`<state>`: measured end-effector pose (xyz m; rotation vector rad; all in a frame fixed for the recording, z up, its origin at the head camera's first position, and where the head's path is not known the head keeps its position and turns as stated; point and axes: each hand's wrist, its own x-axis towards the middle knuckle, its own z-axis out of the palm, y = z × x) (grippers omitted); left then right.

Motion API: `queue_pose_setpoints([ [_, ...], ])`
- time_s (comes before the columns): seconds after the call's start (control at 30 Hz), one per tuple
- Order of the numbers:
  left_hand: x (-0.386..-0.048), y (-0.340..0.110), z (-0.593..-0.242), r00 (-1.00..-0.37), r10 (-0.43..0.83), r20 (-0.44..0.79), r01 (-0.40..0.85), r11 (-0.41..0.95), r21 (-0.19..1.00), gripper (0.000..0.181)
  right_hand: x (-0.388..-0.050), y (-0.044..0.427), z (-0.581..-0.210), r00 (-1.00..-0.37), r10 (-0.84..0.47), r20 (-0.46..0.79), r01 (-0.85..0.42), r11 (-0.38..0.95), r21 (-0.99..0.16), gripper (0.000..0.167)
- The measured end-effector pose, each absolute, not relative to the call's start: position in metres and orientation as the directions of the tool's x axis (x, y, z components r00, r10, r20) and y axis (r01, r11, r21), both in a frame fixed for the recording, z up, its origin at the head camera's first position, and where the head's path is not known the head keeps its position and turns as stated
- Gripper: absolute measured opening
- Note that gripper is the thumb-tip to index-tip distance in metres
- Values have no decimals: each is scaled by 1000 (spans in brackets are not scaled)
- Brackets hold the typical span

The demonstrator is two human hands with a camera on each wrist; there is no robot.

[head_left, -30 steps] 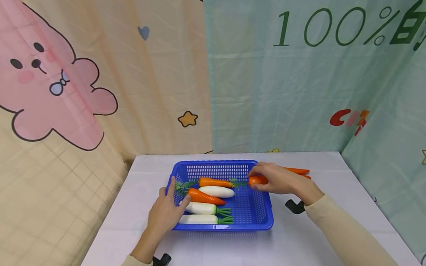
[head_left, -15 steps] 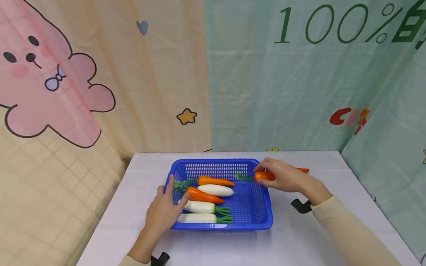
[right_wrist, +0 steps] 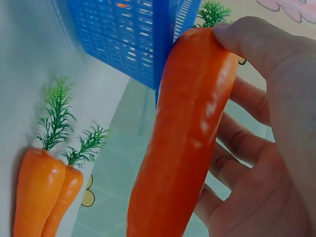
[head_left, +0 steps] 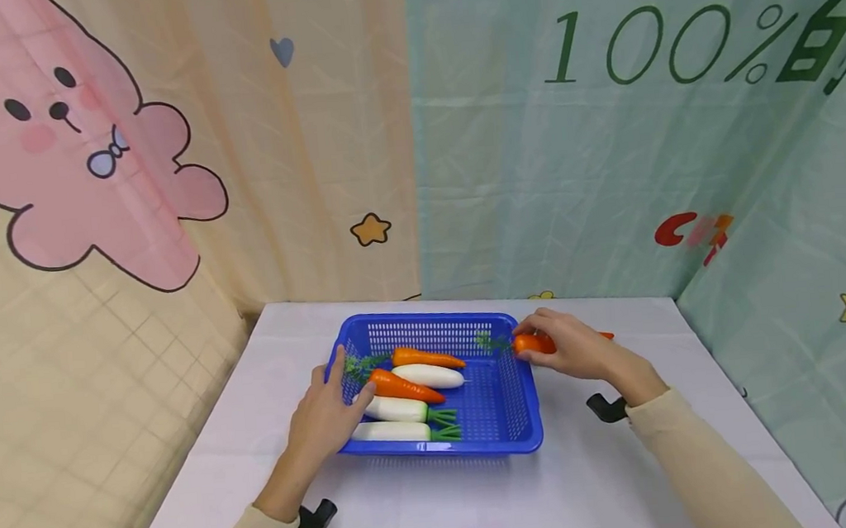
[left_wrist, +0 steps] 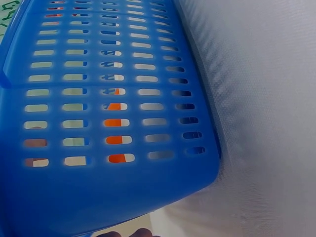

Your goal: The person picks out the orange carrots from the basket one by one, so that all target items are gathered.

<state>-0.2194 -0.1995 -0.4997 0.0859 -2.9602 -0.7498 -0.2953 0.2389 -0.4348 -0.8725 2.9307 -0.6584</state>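
A blue plastic basket (head_left: pixel 497 407) holds two orange carrots (head_left: pixel 406 386) and three white radishes (head_left: pixel 397 409). My left hand (head_left: pixel 325 414) grips its left rim, thumb on the inner side; the left wrist view shows mostly the slotted basket wall (left_wrist: pixel 98 190). With my right hand (head_left: pixel 579 349) I hold another carrot (right_wrist: pixel 187 118) near its leafy end, thumb on one side and fingers on the other. That carrot lies across the basket's right rim. Its green leaves (head_left: pixel 492 341) reach over the basket's inside, and its tip points right.
Two more carrots (right_wrist: pixel 39 182) lie on the white tabletop right of the basket, largely hidden behind my right hand in the head view. Printed curtains (head_left: pixel 534 164) hang behind and beside the table.
My right hand has moved to the right, drawing the carrot from inside the basket's right end out over the rim. My left hand stays on the left rim.
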Motion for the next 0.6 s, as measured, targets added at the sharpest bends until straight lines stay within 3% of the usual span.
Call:
queue_pose_setpoints([
  [0.6,-216,-201,-497,-995,-33,90,13,882,471,101,-298,257,-442,-852,-495,172,-519,750,-409,36],
])
